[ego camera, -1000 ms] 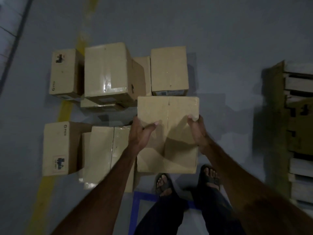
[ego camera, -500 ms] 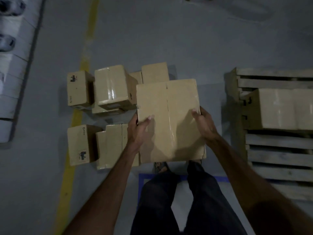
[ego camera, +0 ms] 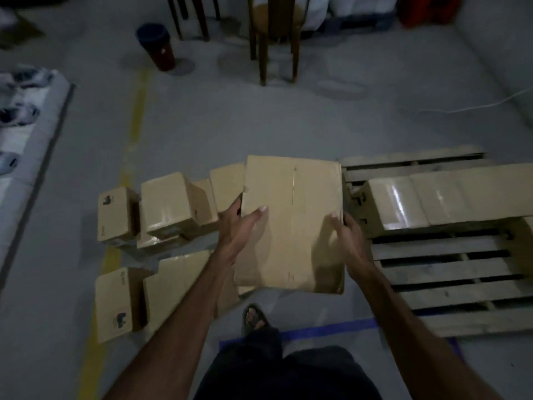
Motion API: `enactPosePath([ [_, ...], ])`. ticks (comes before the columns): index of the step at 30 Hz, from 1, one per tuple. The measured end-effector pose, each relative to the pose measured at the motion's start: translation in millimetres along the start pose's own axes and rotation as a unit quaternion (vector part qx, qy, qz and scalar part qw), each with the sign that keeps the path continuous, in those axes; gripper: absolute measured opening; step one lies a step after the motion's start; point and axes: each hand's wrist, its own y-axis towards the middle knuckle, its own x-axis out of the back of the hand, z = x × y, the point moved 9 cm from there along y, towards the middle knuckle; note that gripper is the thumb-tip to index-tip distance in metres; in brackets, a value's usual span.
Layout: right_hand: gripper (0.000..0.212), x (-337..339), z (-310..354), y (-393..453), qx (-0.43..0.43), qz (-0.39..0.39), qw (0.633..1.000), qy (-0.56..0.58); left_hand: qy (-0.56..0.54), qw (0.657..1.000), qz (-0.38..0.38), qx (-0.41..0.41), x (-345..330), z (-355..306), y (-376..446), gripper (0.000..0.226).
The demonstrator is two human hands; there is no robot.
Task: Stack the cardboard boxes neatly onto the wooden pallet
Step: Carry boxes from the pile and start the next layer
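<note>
Loose boxes (ego camera: pixel 170 209) on the floor at left are unchanged. Left hand (ego camera: pixel 236 229) and right hand (ego camera: pixel 346 235) clamp the sides of the carried box (ego camera: pixel 291 223), thumbs curled over its top. Since 1.0 s ago it has risen off the pile and swung right, now beside the wooden pallet (ego camera: pixel 450 272), where a row of boxes (ego camera: pixel 450 197) already sits. Transfer under way; placement next.

Both hands, left (ego camera: pixel 240 226) and right (ego camera: pixel 347 230), forward, thumbs on top, gripping.
</note>
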Motion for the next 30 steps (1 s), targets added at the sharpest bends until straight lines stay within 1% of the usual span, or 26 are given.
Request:
enactPosePath([
  [2,0.035,35.0,-18.6,-14.8,-0.013,-0.001,0.999,0.051,0.019,1.000,0.017,-0.016,-35.3,-10.3,-15.3,0.053],
  [3,0.036,55.4,-30.4,-20.6,-0.022,-0.017,0.998,0.064,0.030,0.999,0.028,-0.024,-55.3,-14.7,-23.6,0.056],
  [5,0.043,100.2,-56.8,-30.9,-0.038,-0.066,0.994,0.084,0.049,0.996,0.058,-0.041,-99.8,-25.2,-42.1,0.063],
  [8,0.045,173.6,-95.2,-51.7,-0.031,-0.135,0.985,0.099,0.080,0.988,0.118,-0.063,-175.6,-39.6,-70.5,0.064],
  [9,0.050,198.1,-107.2,-60.2,-0.030,-0.153,0.983,0.102,0.091,0.984,0.137,-0.071,-202.2,-44.8,-79.8,0.065],
  [12,0.063,276.4,-139.9,-92.4,-0.036,-0.208,0.969,0.129,0.115,0.968,0.204,-0.093,-288.4,-59.7,-114.8,0.066],
  [15,0.065,352.4,-170.7,-125.2,-0.050,-0.279,0.949,0.138,0.124,0.949,0.269,-0.110,-371.9,-72.2,-153.5,0.068],
  [18,0.066,415.4,-203.5,-154.3,-0.060,-0.342,0.928,0.136,0.126,0.928,0.331,-0.119,-446.3,-77.0,-187.4,0.062],
  [23,0.062,482.7,-244.5,-208.3,-0.083,-0.431,0.884,0.162,0.135,0.882,0.428,-0.142,-546.1,-83.4,-238.6,0.070],
  [26,0.053,506.1,-267.9,-230.1,-0.089,-0.472,0.853,0.205,0.156,0.847,0.487,-0.147,-596.0,-87.2,-262.2,0.066],
  [28,0.051,518.9,-279.5,-240.3,-0.094,-0.499,0.830,0.233,0.162,0.824,0.521,-0.152,-626.1,-89.5,-276.7,0.061],
  [30,0.048,532.4,-289.8,-248.2,-0.099,-0.525,0.804,0.262,0.156,0.809,0.550,-0.140,-657.3,-87.2,-286.9,0.056],
])
